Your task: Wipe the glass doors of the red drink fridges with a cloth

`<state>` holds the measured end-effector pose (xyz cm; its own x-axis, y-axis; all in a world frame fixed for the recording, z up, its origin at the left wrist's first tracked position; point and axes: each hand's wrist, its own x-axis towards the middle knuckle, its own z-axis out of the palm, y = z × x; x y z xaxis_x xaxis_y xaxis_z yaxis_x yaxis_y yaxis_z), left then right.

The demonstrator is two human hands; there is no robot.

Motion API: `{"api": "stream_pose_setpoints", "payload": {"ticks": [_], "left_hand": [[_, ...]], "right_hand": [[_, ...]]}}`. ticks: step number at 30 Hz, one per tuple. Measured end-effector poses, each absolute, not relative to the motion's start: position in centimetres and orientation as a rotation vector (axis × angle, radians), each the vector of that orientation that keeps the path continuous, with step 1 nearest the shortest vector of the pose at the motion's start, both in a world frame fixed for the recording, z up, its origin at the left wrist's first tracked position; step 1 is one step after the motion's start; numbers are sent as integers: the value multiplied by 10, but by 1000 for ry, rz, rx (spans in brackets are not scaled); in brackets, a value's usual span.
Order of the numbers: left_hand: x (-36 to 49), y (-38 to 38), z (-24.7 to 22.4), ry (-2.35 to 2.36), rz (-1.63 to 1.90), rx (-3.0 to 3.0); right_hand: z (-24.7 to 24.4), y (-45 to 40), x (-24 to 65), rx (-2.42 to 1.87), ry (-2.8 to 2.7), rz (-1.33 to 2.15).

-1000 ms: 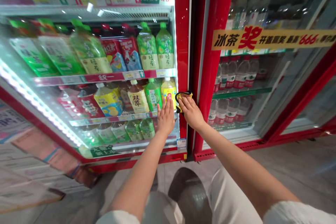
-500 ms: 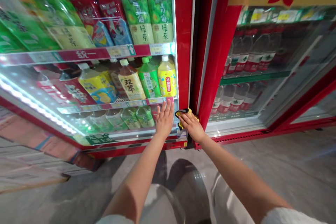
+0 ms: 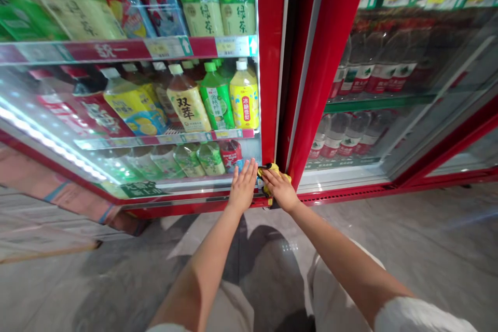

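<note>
My left hand [image 3: 241,188] lies flat with fingers stretched against the glass door of the left drinks fridge, low down near its right edge. Under my right hand [image 3: 283,190] is a yellow cloth [image 3: 274,170] with black edging, pressed to the bottom of the red door frame [image 3: 270,88]. The palm and fingers cover part of the cloth. Behind the glass, close to my left fingertips, stands a red-labelled bottle [image 3: 231,154]. A yellow-labelled bottle [image 3: 244,96] is on the shelf above.
A second red fridge [image 3: 311,114] with rows of water bottles [image 3: 350,137] stands to the right, beyond a dark narrow gap. Stacked cartons [image 3: 46,181] sit at the left. Below is a grey floor [image 3: 187,264], with my legs close to the fridge.
Both hands have slid lower along the left fridge, the right one taking the yellow cloth down the frame. The view has tilted downward, so the shelves appear higher.
</note>
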<state>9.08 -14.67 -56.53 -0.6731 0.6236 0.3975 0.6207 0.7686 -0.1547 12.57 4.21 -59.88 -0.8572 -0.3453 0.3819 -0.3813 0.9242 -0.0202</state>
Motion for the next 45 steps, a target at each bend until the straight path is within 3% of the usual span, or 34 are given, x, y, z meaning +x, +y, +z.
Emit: {"api": "stream_pose_setpoints", "payload": {"ticks": [12, 21, 31, 39, 45], "left_hand": [[100, -112, -552, -2430, -97, -1066], [111, -74, -544, -2391, -102, -1197], [115, -60, -511, -2306, -103, -1176], [102, -38, -440, -2156, -84, -1197], [98, -23, -382, -2162, -29, -1181]], "right_hand": [[-559, 126, 181, 724, -2406, -146], [-512, 183, 146, 887, -2440, -185], [-396, 205, 141, 809, -2289, -385], [-301, 202, 128, 730, -2061, -543], [-229, 201, 127, 614, -2092, -454]]}}
